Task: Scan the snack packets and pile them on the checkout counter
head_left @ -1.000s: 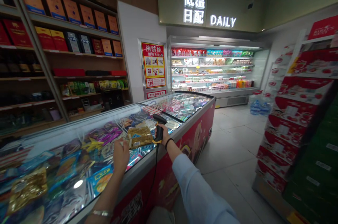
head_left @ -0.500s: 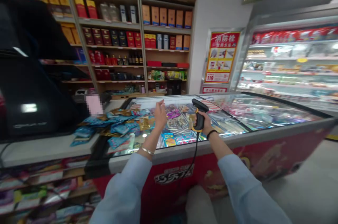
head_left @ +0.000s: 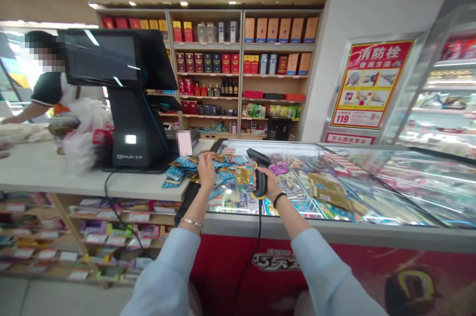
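Nearest to us are our two pale blue sleeves (head_left: 159,276), reaching out over the red front of a chest freezer (head_left: 282,261), its metal rim crossing just below our wrists. Our right hand (head_left: 266,180), wearing a black wristband (head_left: 278,200), is clamped around the grip of a handheld barcode scanner (head_left: 261,182), which tilts with its head up and to the left, its black cable (head_left: 259,236) dropping past the rim. Our left hand (head_left: 206,169), with a thin metal bangle (head_left: 191,222) at the wrist, stands raised with the fingers loosely together, and we cannot tell whether they pinch anything. Its fingertips reach the heap of blue and gold snack packets (head_left: 189,169) at the freezer's left end. A small gold packet (head_left: 243,175) lies between our hands, just beside the scanner head and nearer the right hand, its long axis roughly upright in view. Beyond, a black point-of-sale terminal (head_left: 126,97) stands on the white checkout counter (head_left: 70,172), where a co-worker (head_left: 44,78) leans over bagged goods, and boxed liquor fills the wooden shelves (head_left: 241,58) behind.
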Available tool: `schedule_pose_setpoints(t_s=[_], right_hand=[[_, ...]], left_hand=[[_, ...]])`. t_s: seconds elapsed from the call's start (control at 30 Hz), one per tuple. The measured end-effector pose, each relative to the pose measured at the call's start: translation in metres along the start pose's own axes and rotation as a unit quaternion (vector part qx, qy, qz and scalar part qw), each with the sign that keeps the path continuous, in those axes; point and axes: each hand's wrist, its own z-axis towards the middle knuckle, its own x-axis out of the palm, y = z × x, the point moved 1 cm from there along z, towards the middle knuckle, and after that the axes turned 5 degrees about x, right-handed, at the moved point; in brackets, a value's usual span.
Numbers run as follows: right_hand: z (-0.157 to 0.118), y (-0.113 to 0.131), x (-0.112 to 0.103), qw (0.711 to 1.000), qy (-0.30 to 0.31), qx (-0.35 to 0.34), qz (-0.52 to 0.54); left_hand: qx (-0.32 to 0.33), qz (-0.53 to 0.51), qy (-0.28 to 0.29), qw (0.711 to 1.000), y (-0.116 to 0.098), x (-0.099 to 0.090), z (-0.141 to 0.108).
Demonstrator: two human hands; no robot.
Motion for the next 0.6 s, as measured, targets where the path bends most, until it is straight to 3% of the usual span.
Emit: schedule_pose_setpoints(t_s=[0.23,0.4,0.6], right_hand=[[0.015,-0.061,0.021,0.997,0.024,0.067,0.024],[0.016,-0.069,0.021,0.996,0.048,0.077,0.025],[0.016,-0.074,0.019,0.996,0.027,0.071,0.035]], left_hand=[[0.026,0.181,-0.001,0.983,0.05,-0.033,-0.027],[-0.005,0.291,-0.027,0.956,0.053,-0.039,-0.035],[-0.04,0.382,-0.007,0.923,0.055,-0.037,-0.037]])
